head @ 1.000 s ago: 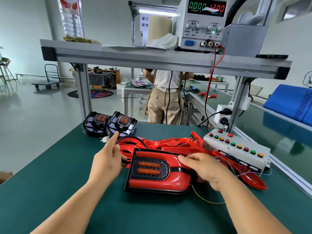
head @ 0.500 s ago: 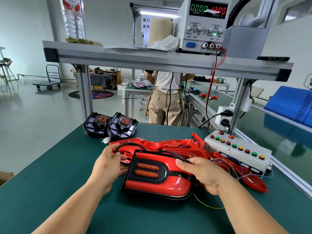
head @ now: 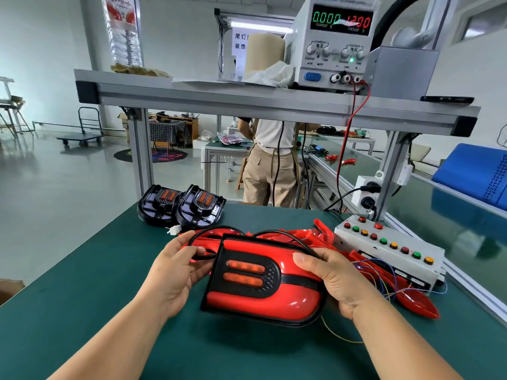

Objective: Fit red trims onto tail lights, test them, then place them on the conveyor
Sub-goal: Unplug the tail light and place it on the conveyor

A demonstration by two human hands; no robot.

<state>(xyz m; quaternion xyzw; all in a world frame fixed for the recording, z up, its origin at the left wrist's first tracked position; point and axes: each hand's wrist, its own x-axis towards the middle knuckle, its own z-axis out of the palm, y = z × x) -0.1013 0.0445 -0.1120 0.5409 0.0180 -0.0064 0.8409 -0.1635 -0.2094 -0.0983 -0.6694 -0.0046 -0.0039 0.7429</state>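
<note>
Red-trimmed tail light spans left to right between us: our left hand curls its fingers round the black cable, while our right hand grips the end nearer the button box.

The tail light wore glossy red plastic trim; the worktop was matt green; the shelf was brushed metal.

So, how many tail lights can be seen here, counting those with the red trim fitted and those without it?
tail light with red trim fitted, held between the left hand and the right hand: 1
black tail lights without trim, side by side at the table's far edge: 2
Total: 3
</note>
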